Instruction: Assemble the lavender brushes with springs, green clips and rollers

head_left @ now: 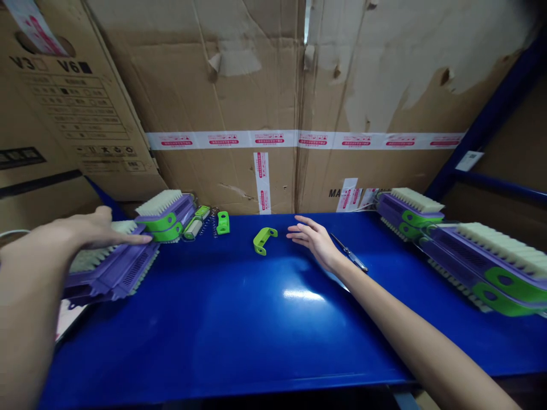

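My left hand (92, 229) is over a purple brush head (113, 276) with cream bristles at the left of the table. One digit stretches across the brush's top; whether the hand touches it I cannot tell. In the middle lies a light-green curved bracket (260, 239) with holes in its ends. My right hand (315, 239) hovers just right of that bracket, fingers spread and holding nothing. Behind its wrist a screwdriver-like tool (352, 255) lies on the blue table (213, 330).
Back left are another purple-and-green brush head (164, 219), a green bracket (223, 222), small green-and-cream parts (196, 223) and coil springs (214, 219). Brush heads (482, 256) line the right side. Cardboard (222, 85) walls the back; a blue metal post (478, 119) stands right.
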